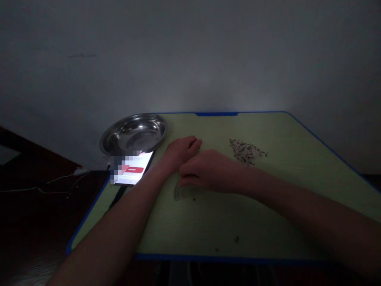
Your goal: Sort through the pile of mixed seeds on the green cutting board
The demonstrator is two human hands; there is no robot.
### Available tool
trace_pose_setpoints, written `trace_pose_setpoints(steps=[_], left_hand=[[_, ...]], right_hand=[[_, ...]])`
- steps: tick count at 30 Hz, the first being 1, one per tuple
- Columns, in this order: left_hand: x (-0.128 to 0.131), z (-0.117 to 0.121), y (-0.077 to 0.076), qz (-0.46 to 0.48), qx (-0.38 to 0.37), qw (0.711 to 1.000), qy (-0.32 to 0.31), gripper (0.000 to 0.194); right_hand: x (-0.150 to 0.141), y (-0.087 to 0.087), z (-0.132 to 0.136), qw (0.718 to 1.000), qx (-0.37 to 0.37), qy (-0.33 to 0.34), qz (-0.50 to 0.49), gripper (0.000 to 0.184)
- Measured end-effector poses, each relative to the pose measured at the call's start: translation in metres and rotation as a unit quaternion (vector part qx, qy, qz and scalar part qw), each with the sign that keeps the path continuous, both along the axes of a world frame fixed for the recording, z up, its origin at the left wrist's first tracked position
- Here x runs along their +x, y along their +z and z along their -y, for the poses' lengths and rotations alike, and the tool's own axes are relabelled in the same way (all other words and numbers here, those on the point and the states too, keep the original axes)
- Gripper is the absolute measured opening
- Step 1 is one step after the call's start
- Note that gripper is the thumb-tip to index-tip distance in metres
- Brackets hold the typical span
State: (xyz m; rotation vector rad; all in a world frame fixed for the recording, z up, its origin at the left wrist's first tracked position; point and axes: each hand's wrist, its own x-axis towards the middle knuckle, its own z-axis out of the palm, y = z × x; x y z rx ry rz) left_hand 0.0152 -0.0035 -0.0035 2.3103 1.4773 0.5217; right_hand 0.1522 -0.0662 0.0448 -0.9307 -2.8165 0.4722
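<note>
My left hand [182, 151] rests low over the middle of the table, its fingers curled and pointing right. Close in front of it, my right hand [210, 171] is closed, with its fingers bent down toward the left and its fingertips hidden. What either hand holds, if anything, does not show. Under the right hand, the rounded edge of a clear, shallow piece [178, 193], perhaps a plastic lid or dish, sticks out. A loose spread of small dark and pale beans or beads [247, 151] lies to the right, beyond my right wrist.
A shiny steel basin [137, 133] stands at the table's back left. Before it lies a lit phone or tablet [133, 170]. A few dark bits [237, 239] are scattered near the front. The green table [282, 135] has a blue edge and meets a wall [208, 55].
</note>
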Motion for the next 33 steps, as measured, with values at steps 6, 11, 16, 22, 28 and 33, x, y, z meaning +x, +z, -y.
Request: trace_pose_setpoints(steps=[6, 11, 16, 22, 28, 33], left_hand=[[0.001, 0.003, 0.003, -0.011, 0.022, 1.000, -0.006, 0.040], [0.002, 0.005, 0.005, -0.013, 0.017, 1.000, 0.000, 0.041], [0.003, 0.005, 0.005, -0.010, 0.011, 1.000, 0.003, 0.041], [0.004, 0.005, 0.007, -0.002, 0.001, 1.000, 0.009, 0.040], [0.004, 0.004, 0.005, 0.001, -0.002, 1.000, 0.016, 0.040], [0.004, 0.003, 0.006, -0.004, -0.008, 1.000, 0.018, 0.040]], right_hand=[[0.013, -0.008, 0.007, 0.997, -0.056, 0.048, -0.023, 0.020], [0.024, -0.014, 0.024, 0.992, -0.109, 0.058, -0.029, 0.021], [0.034, -0.020, 0.041, 0.987, -0.147, 0.050, -0.030, 0.022], [0.046, -0.025, 0.054, 0.985, -0.168, 0.001, -0.029, 0.023], [0.051, -0.026, 0.061, 0.979, -0.200, -0.034, -0.022, 0.024], [0.055, -0.023, 0.065, 0.972, -0.227, -0.045, -0.029, 0.024]])
